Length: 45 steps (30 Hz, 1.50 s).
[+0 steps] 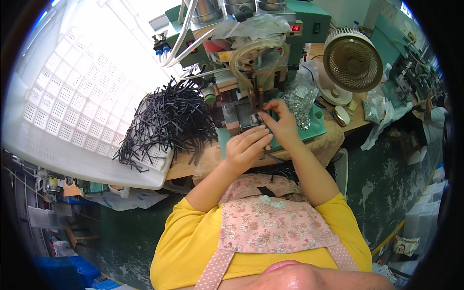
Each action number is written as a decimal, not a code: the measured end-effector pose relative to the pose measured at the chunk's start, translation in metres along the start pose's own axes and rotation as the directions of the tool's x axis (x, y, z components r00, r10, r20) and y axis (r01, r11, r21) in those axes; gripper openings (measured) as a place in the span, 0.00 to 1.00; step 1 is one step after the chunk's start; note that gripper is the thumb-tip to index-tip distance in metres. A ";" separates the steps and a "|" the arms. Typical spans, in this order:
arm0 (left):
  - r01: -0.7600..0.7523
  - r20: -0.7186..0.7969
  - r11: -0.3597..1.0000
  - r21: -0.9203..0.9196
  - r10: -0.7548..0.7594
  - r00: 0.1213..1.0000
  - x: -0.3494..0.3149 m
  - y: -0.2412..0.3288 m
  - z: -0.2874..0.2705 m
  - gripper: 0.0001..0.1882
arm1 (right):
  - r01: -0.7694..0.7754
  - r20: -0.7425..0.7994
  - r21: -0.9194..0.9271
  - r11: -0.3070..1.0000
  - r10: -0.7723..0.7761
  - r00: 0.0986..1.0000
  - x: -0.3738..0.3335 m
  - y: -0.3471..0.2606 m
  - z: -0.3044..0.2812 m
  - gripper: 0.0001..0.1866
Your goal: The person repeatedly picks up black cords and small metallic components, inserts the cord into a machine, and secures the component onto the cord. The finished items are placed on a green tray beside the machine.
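My right hand (281, 124) is at the front of a bench machine (256, 72), thumb and forefinger pinched together at the metal fixture (240, 115) under the press head. What they pinch is too small to make out. Just left and nearer, my left hand (247, 146) has its fingers pressed together and pointing toward the right fingertips. Its thumb and whatever lies under the fingers are hidden. Left of the fixture lies a large heap of thin black strips (169, 118). A pile of small shiny metal pieces in clear plastic (302, 104) lies to the right.
A white perforated crate (72, 96) stands on the left, its rim next to the strips. At the back right are a round fan (353, 60) and a small round gold-rimmed object (341, 116). White hoses (183, 53) run to the machine. Another person (435, 116) is at the far right.
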<state>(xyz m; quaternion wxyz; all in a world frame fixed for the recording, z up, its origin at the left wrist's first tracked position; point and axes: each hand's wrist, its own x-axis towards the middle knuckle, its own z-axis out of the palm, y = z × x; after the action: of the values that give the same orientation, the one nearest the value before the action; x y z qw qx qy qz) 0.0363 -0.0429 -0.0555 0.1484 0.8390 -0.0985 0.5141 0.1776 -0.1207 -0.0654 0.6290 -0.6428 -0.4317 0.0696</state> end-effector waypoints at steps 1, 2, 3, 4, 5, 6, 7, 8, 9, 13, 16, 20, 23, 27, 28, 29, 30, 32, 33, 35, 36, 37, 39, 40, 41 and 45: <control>0.001 -0.004 1.000 0.006 -0.001 1.000 0.001 -0.002 0.005 0.17 | 0.059 -0.003 -0.154 0.986 -0.060 0.998 -0.001 0.003 -0.010 0.11; 0.004 0.003 1.000 0.019 -0.004 1.000 0.001 -0.006 0.010 0.17 | 0.171 0.008 -0.295 0.940 -0.176 0.984 -0.003 0.008 -0.020 0.11; 0.012 0.006 0.999 0.034 -0.012 1.000 0.000 -0.009 0.013 0.17 | 0.190 -0.049 -0.371 0.909 -0.223 0.974 -0.002 0.016 -0.031 0.12; -0.016 0.001 0.999 0.028 0.016 1.000 -0.002 -0.012 0.016 0.17 | 0.166 -0.126 -0.443 0.881 -0.244 0.962 -0.002 0.025 -0.046 0.11; -0.036 -0.007 0.999 0.025 0.037 0.999 -0.004 -0.014 0.018 0.17 | 0.111 -0.231 -0.404 0.908 -0.218 0.948 -0.003 0.036 -0.061 0.10; -0.067 -0.027 0.998 0.021 0.067 0.997 -0.006 -0.016 0.019 0.18 | -0.015 -0.279 -0.390 0.921 -0.102 0.955 -0.002 0.048 -0.076 0.10; -0.061 -0.019 0.998 0.018 0.061 0.998 -0.008 -0.017 0.020 0.18 | -0.071 -0.306 -0.365 0.928 -0.047 0.951 -0.001 0.060 -0.088 0.10; -0.068 -0.026 0.998 0.016 0.068 0.997 -0.009 -0.018 0.021 0.18 | -0.064 -0.230 -0.430 0.901 -0.040 0.972 -0.008 0.070 -0.100 0.10; -0.088 -0.028 0.996 0.019 0.089 0.996 -0.011 -0.019 0.021 0.18 | -0.060 -0.160 -0.482 0.874 -0.021 0.987 -0.017 0.078 -0.110 0.11; -0.080 -0.027 0.997 0.016 0.080 0.996 -0.014 -0.020 0.022 0.16 | 0.179 0.092 -0.624 0.761 -0.156 0.983 -0.046 0.098 -0.119 0.12; -0.060 -0.021 0.998 0.033 0.061 0.998 -0.016 -0.018 0.023 0.15 | 0.082 0.044 -0.590 0.803 -0.070 0.997 -0.045 0.105 -0.106 0.10; 0.015 -0.021 1.000 0.005 -0.014 1.000 -0.020 -0.011 0.024 0.16 | 0.154 0.032 -0.640 0.753 -0.175 0.984 -0.022 0.108 -0.089 0.07; 0.029 -0.034 0.997 0.068 -0.027 0.999 -0.031 -0.011 0.016 0.18 | 0.167 -0.013 -0.690 0.704 -0.243 0.970 -0.015 0.108 -0.077 0.08; 0.268 -0.229 0.926 0.265 -0.209 0.951 -0.057 -0.053 -0.024 0.18 | 0.183 -0.043 -0.763 0.620 -0.331 0.943 -0.020 0.110 -0.069 0.08; 0.405 -0.256 0.859 0.312 -0.335 0.907 -0.064 -0.071 -0.033 0.15 | 0.170 -0.065 -0.749 0.640 -0.327 0.943 -0.021 0.110 -0.070 0.08; 0.497 -0.218 0.778 0.386 -0.446 0.868 -0.070 -0.089 -0.042 0.10 | 0.177 -0.055 -0.741 0.648 -0.322 0.945 -0.022 0.111 -0.070 0.07; 0.482 -0.141 0.714 0.507 -0.483 0.864 -0.077 -0.104 -0.049 0.06 | 0.186 -0.052 -0.727 0.661 -0.324 0.945 -0.022 0.112 -0.070 0.07; 0.272 0.073 0.651 0.709 -0.450 0.890 -0.089 -0.130 -0.048 0.02 | 0.189 -0.046 -0.716 0.672 -0.316 0.948 -0.021 0.114 -0.071 0.06; 0.158 0.175 0.607 0.779 -0.451 0.875 -0.093 -0.141 -0.045 0.02 | 0.180 -0.046 -0.720 0.671 -0.305 0.951 -0.021 0.114 -0.072 0.06; -0.050 0.328 0.521 0.852 -0.456 0.827 -0.099 -0.157 -0.039 0.04 | 0.155 -0.055 -0.710 0.687 -0.274 0.960 -0.021 0.114 -0.073 0.06; -0.064 0.324 0.514 0.856 -0.436 0.840 -0.100 -0.161 -0.037 0.03 | 0.138 -0.068 -0.696 0.705 -0.255 0.964 -0.021 0.114 -0.073 0.05; -0.084 0.339 0.509 0.857 -0.433 0.835 -0.099 -0.165 -0.037 0.03 | 0.124 -0.085 -0.681 0.722 -0.246 0.965 -0.021 0.114 -0.073 0.05; -0.094 0.361 0.513 0.853 -0.451 0.817 -0.095 -0.169 -0.043 0.04 | 0.145 -0.084 -0.674 0.724 -0.270 0.959 -0.020 0.114 -0.073 0.05; -0.088 0.343 0.510 0.856 -0.433 0.834 -0.092 -0.169 -0.049 0.04 | 0.165 -0.082 -0.664 0.730 -0.291 0.953 -0.020 0.115 -0.073 0.05; -0.045 0.297 0.491 0.870 -0.449 0.843 -0.088 -0.168 -0.056 0.03 | 0.144 -0.090 -0.680 0.719 -0.277 0.957 -0.020 0.116 -0.073 0.05; 0.227 0.037 0.483 0.846 -0.478 0.877 -0.074 -0.153 -0.087 0.05 | 0.054 -0.120 -0.703 0.709 -0.194 0.974 -0.020 0.117 -0.072 0.05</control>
<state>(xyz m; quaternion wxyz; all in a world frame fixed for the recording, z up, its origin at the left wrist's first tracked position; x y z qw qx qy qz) -0.0207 0.1317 -0.1073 -0.1700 0.8724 0.3088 0.3387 0.2652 -0.1688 -0.1617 0.3822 -0.8046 -0.4081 -0.2000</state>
